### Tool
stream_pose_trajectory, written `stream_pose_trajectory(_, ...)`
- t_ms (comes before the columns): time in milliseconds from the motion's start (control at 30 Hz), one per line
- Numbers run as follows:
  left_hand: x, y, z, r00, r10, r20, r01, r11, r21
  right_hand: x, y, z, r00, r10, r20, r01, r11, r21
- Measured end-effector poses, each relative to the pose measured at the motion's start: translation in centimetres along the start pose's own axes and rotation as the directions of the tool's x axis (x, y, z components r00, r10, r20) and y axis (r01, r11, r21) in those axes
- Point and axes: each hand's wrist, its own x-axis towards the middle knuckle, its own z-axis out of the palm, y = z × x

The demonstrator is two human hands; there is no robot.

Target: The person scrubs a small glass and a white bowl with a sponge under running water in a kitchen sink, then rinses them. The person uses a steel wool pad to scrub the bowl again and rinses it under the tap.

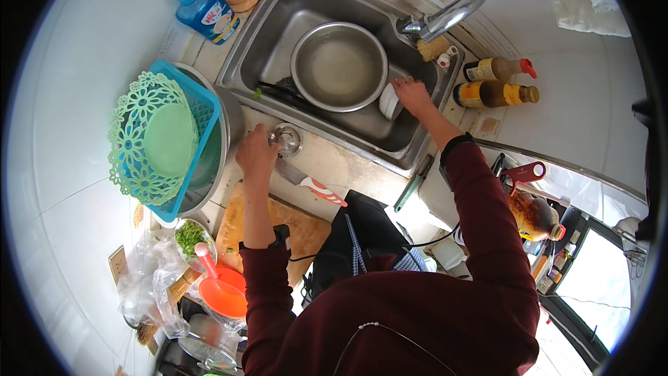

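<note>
My left hand (257, 150) is at the counter in front of the sink, its fingers at the left rim of a small shiny round bowl (288, 140), glass or metal. Just below that bowl lies a kitchen knife (318, 188) with an orange-and-white handle; part of its blade passes close to my left hand. Inside the stainless steel sink (271, 52), my right hand (414, 95) grips the edge of a white bowl (389, 102), which is tilted on its side. Beside it stands a large metal basin (339, 67) holding cloudy water.
A chrome faucet (443, 15) rises behind the sink, near two sauce bottles (490, 83). Blue detergent (206, 13) stands back left. Stacked baskets (167, 141) fill the left side. A wooden cutting board (297, 219), chopped greens (190, 237) and a green-handled tool (414, 184) lie nearer me.
</note>
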Motion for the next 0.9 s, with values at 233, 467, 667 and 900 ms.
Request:
stream_pose_trajectory(233, 1.1, 5.1, 1.6, 0.931, 0.315, -0.185, -0.365, 0.781, -0.506, -0.3, 2.3, -0.5, 0.993, -0.097, 0.072, 0.090, 0.992, 0.093)
stream_pose_trajectory(467, 3.7, 12.3, 8.3, 0.912, 0.367, 0.182, -0.038, 0.517, -0.855, 4.7, 5.9, -5.9, 0.920, -0.145, 0.364, -0.084, 0.835, 0.544)
stream_pose_trajectory(667, 4.9, 15.0, 8.4, 0.814, 0.434, 0.386, 0.265, 0.313, -0.912, 6.2, 5.2, -9.4, 0.839, -0.247, 0.486, -0.333, 0.473, 0.816)
stream_pose_trajectory(900, 7.4, 12.6, 8.1, 0.866, 0.236, 0.441, 0.378, 0.271, -0.886, 6.1, 3.3, -7.9, 0.851, 0.097, 0.516, -0.520, 0.025, 0.854)
